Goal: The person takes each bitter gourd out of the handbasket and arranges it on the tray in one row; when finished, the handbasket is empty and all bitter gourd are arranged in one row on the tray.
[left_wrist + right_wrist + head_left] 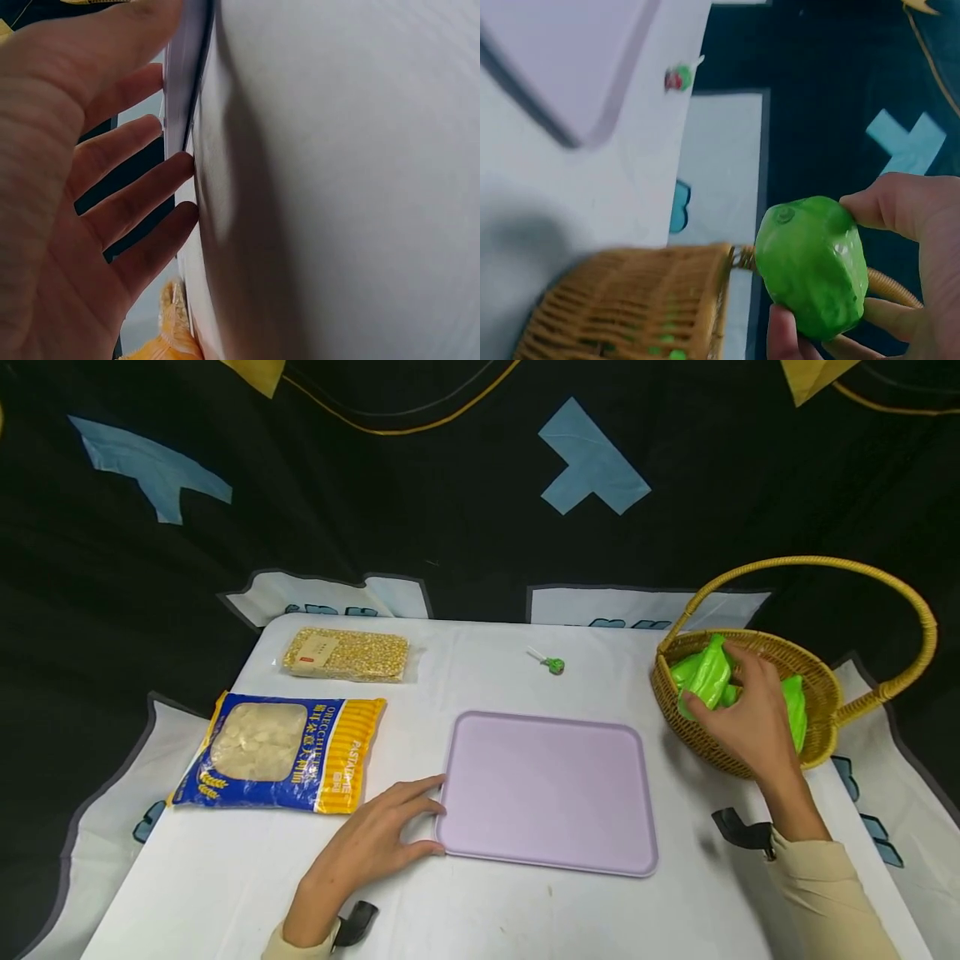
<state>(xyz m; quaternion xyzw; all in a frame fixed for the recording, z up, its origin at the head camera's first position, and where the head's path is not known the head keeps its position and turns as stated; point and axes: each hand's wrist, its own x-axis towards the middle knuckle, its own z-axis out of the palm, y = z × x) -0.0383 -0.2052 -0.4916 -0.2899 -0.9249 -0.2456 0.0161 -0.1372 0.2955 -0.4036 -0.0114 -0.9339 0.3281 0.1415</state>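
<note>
My right hand [750, 718] pinches a glossy, ridged green fruit [708, 675] between thumb and fingers, over the wicker basket [678, 718]. In the right wrist view the green fruit [810, 266] shows a rounded end, with the thumb on one side and the fingers on the other. Another green fruit [795, 714] lies in the basket, to the right of that hand. My left hand [375, 835] is at the left edge of a lilac tray [547, 793], fingers spread and fingertips right at the rim.
A green-wrapped lollipop [555, 666] lies behind the tray. To the left are a blue and yellow pasta bag [337, 752] and a clear pack of yellow grains [367, 656]. The basket's tall handle [817, 560] arches over its right side. A black cloth hangs behind the white table.
</note>
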